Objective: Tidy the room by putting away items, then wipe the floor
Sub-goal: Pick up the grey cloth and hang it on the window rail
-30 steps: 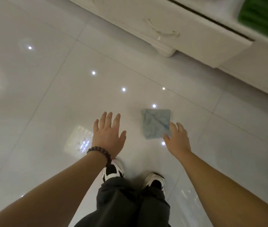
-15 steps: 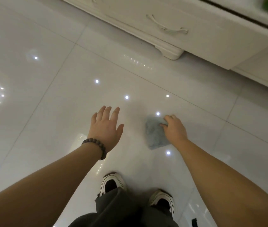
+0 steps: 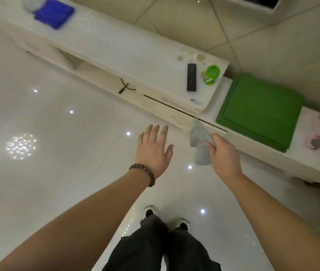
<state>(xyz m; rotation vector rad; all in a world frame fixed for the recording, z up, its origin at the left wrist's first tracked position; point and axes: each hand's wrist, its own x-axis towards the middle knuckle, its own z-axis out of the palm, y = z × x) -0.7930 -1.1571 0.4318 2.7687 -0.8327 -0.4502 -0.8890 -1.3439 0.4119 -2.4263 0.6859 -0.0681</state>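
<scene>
My right hand (image 3: 222,155) grips a small grey-blue cloth (image 3: 199,142), which hangs crumpled in the air above the glossy white tiled floor (image 3: 57,173). My left hand (image 3: 153,149), with a bead bracelet on the wrist, hovers flat with its fingers spread, holding nothing, just left of the cloth. Both hands are in front of the low white cabinet (image 3: 116,53).
On the cabinet lie a black remote (image 3: 191,77), a green tub (image 3: 212,74), a folded green cloth (image 3: 260,110) and a blue item (image 3: 54,12) at the far left. A black cable (image 3: 124,87) lies in an open shelf. My shoes (image 3: 167,218) stand below.
My right hand took hold of the cloth on the floor and lifted it. I rose, so the view now takes in the cabinet top. My left hand stayed spread.
</scene>
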